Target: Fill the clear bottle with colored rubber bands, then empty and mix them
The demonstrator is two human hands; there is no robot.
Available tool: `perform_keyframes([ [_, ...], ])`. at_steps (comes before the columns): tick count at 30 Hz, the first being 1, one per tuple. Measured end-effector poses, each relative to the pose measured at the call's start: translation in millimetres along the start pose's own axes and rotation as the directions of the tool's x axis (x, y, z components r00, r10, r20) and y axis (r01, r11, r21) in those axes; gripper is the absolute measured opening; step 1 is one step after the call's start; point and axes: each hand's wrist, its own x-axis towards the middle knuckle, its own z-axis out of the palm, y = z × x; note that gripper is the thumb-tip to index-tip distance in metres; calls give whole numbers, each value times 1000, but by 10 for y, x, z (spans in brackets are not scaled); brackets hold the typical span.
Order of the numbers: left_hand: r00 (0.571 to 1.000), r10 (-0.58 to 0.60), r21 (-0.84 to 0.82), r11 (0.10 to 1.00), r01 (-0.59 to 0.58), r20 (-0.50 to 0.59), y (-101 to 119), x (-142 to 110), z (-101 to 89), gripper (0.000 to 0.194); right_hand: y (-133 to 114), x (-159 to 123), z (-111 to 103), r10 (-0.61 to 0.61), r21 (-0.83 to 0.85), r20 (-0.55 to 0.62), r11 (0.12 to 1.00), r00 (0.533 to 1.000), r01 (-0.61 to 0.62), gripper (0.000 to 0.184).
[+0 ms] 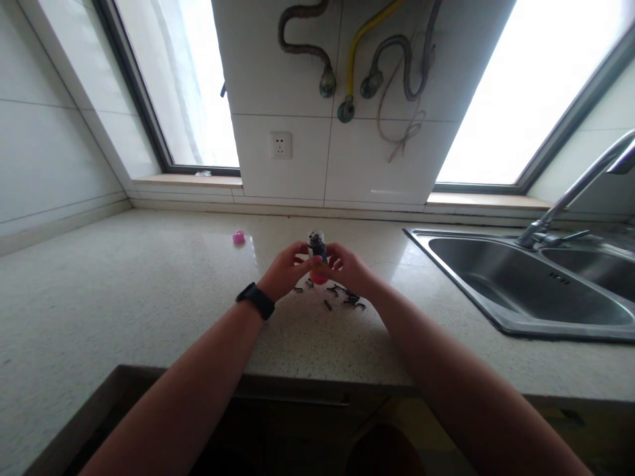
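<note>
The left hand [288, 270] and right hand [351, 268] pinch a bottle [319, 278] between curled fingers, dark pieces [316, 238] inside, loose pieces [351, 298] just below the fingers, pink cap [239, 237] off beyond the left ones.

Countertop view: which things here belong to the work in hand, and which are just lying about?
Work in hand:
- Jar of dark pieces, held by the left hand and right hand
- Loose dark pieces near the hands
- Pink piece, off to the left, possibly the jar's lid

Apparently just surroundings:
- Sink and faucet
- Wall socket
- Yellow hose
</note>
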Motion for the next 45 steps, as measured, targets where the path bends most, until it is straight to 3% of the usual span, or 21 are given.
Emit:
perform_keyframes([
  [4, 990, -37, -125, 992, 20, -139, -45, 27, -30, 25, 65, 14, 36, 77, 43, -19, 996, 997, -76, 52],
  [6, 966, -54, -134, 991, 20, -253, -75, 39, -62, 24, 87, 4, 24, 93, -93, 21, 992, 995, -91, 45],
  [8, 934, -77, -99, 994, 45, -348, -103, 48, -90, 26, 87, -12, 13, 67, -271, 127, 962, 990, -30, 39],
  [11, 897, -97, -27, 995, 95, -432, -141, 58, -115, 28, 44, -25, 39, 46, -425, 276, 902, 960, 78, 36],
  [13, 883, -89, 14, 994, 107, -461, -163, 66, -115, 28, -4, -19, 96, 59, -467, 301, 879, 952, 93, 36],
  [21, 889, -51, 85, 991, 101, -455, -252, 95, -84, 28, -171, 46, 346, 24, -505, 338, 848, 941, 160, 27],
  [23, 891, -50, 81, 992, 96, -450, -264, 98, -83, 28, -194, 53, 353, 45, -467, 340, 875, 939, 127, 24],
  [28, 891, -43, 70, 994, 84, -451, -244, 99, -97, 28, -207, 42, 313, 105, -359, 309, 933, 945, 14, 38],
  [32, 871, -45, 41, 996, 74, -489, -216, 106, -126, 27, -211, 25, 327, 146, -418, 245, 908, 958, -32, 35],
  [38, 843, -46, 21, 997, 67, -536, -238, 121, -156, 29, -289, 42, 412, 123, -505, 306, 861, 944, 52, 24],
  [45, 888, -71, 41, 994, 100, -455, -248, 105, -151, 28, -317, 62, 427, 141, -513, 297, 858, 944, 33, 14],
])
